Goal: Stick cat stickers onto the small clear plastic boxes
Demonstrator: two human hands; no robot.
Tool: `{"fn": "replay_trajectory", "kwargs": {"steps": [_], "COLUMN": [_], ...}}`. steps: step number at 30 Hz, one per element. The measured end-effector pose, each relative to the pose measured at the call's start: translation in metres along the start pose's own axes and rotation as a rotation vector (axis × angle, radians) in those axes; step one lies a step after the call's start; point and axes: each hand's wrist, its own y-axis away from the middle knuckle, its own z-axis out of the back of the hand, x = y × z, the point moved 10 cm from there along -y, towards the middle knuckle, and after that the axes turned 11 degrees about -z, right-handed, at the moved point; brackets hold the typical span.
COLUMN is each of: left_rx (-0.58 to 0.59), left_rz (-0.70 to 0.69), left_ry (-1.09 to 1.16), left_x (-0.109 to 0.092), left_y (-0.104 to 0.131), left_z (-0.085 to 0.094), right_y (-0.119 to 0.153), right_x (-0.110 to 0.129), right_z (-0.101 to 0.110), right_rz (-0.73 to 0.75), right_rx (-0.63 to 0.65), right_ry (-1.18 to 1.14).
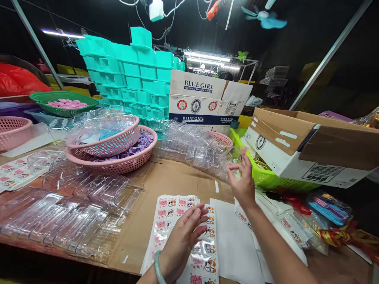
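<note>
My left hand (182,236), a jade bangle on the wrist, hovers flat with fingers together over a strip of printed cat-pattern bags (204,252) lying on the cardboard-covered table. It holds nothing. My right hand (242,179) is raised above the table with fingers spread and empty, just left of a lime-green basket (266,177). A pile of clear plastic shells (195,148) lies beyond both hands.
Two stacked pink baskets (115,152) hold purple pieces and clear shells at left. Rows of clear trays (74,213) cover the front left. Teal bins (130,75), a Blue Girl carton (204,98) and an open cardboard box (308,146) stand behind and right.
</note>
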Motion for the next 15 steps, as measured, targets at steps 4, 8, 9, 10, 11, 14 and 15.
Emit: {"fn": "replay_trajectory", "kwargs": {"steps": [4, 8, 9, 10, 11, 14, 15], "left_rx": [-0.079, 0.130, 0.107, 0.068, 0.043, 0.040, 0.029], "left_rz": [-0.473, -0.545, -0.457, -0.361, -0.268, -0.112, -0.112], "left_ry": [-0.421, -0.552, -0.442, -0.292, -0.125, 0.278, 0.346], "left_x": [-0.059, -0.072, -0.065, -0.056, -0.045, -0.023, -0.023], "left_y": [0.001, 0.007, 0.007, 0.008, 0.010, 0.021, 0.023], "left_z": [0.005, -0.001, 0.007, 0.013, 0.016, 0.004, 0.003], "right_y": [0.081, 0.115, 0.119, 0.122, 0.127, 0.153, 0.162], "right_x": [0.050, 0.068, 0.071, 0.073, 0.075, 0.083, 0.086], "right_z": [0.000, -0.010, -0.010, -0.010, -0.011, -0.023, -0.028], "right_rz": [0.079, -0.037, -0.072, -0.105, -0.132, -0.133, -0.112], "right_rx": [0.223, 0.469, 0.461, 0.430, 0.390, 0.297, 0.289], "right_ry": [-0.141, -0.313, -0.385, -0.453, -0.505, -0.557, -0.545]}}
